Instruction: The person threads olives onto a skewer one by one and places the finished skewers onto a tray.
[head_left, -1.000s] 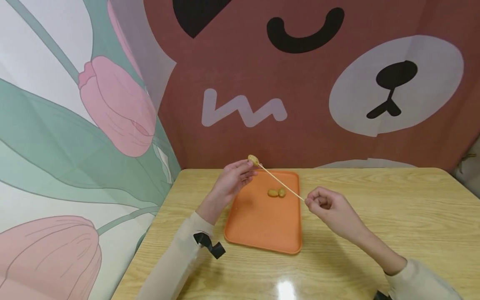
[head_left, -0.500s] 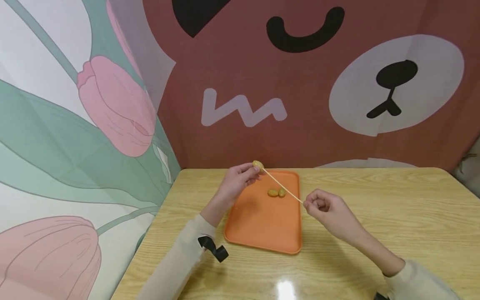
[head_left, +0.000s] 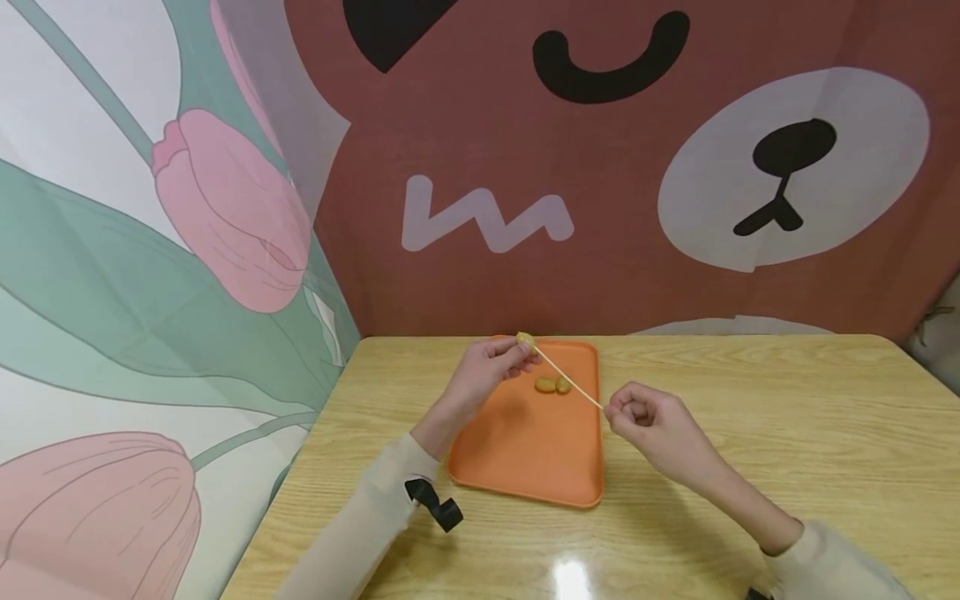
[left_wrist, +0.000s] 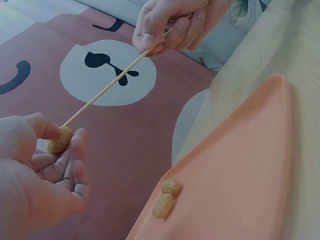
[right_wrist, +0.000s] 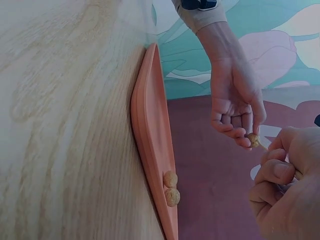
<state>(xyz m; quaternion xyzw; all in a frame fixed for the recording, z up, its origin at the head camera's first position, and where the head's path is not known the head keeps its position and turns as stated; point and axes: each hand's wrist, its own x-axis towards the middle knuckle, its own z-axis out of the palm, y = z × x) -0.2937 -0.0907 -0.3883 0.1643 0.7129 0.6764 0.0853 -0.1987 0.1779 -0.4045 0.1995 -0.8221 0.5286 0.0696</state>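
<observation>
A thin wooden skewer [head_left: 570, 379] slants between the two hands, above the orange tray. At its upper left end is a golden-brown oval ball [left_wrist: 60, 140] with a rough, pitted skin. My left hand [head_left: 486, 369] pinches this ball between thumb and fingers. My right hand [head_left: 658, 427] grips the skewer's other end, with its fingers curled; in the left wrist view a bit of skewer sticks out past that fist. Two more such balls [head_left: 546, 385] lie touching each other on the far part of the orange tray [head_left: 525, 467].
The tray sits on a light wood-grain table [head_left: 787, 433]. Behind the table hangs a cloth [head_left: 615, 283] with a brown bear print, and a flower-print cloth [head_left: 232, 217] covers the left side. A black strap [head_left: 435, 504] dangles from the left sleeve.
My left hand has moved right and down with the ball, towards the right hand. Less skewer shows between the hands. The right hand has shifted slightly left; the two balls on the tray stayed put.
</observation>
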